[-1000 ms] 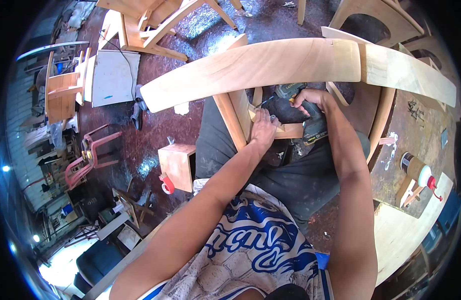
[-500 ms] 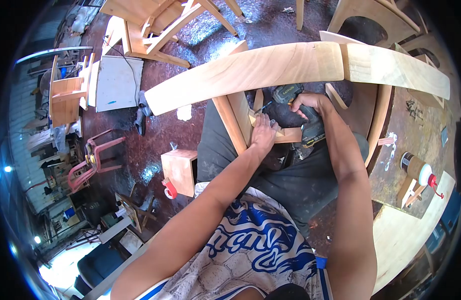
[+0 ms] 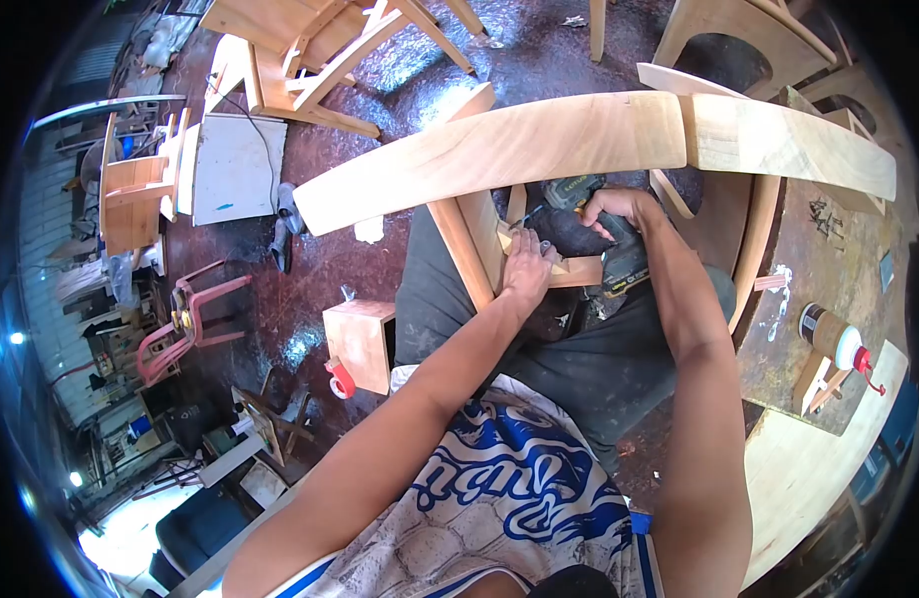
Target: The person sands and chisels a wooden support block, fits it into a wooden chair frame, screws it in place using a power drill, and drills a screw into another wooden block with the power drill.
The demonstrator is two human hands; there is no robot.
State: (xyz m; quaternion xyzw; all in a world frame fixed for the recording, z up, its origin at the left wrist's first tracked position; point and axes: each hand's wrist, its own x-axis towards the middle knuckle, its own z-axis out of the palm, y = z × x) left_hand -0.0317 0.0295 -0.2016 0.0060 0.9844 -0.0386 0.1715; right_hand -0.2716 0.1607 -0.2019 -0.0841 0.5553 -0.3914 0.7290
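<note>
1. Beneath the long curved board (image 3: 499, 148) of a wooden frame (image 3: 466, 254), working with both hands inside the opening, right above the dark trousers (image 3: 429, 299)!
2. Gripping the cordless drill (image 3: 626, 264) in the right hand (image 3: 619, 211), with fingers closed firmly round the handle and the battery end turned towards the lap.
3. Aiming the bit (image 3: 528, 213) leftward, at the small pale block (image 3: 504, 237) by the inner side of the frame; can't tell from here whether touching it or just short.
4. Resting the left hand (image 3: 526, 269) against that block, with fingers stretched forward; can't tell whether closed round it, with the fingertips partly hidden.
5. Catching sight of a crosspiece (image 3: 579, 272) too, just beside the left hand and reaching towards the drill's battery end.
6. Over to the right, spotting a bottle (image 3: 826, 332) with a red cap on the tabletop (image 3: 778, 371), and a scatter of screws (image 3: 827, 221) farther up.
7. Out left, noting a red tape roll (image 3: 341, 379) against a wooden box (image 3: 358, 342), and a pink chair (image 3: 187, 324) well apart, on the reddish floor (image 3: 315, 264).
</note>
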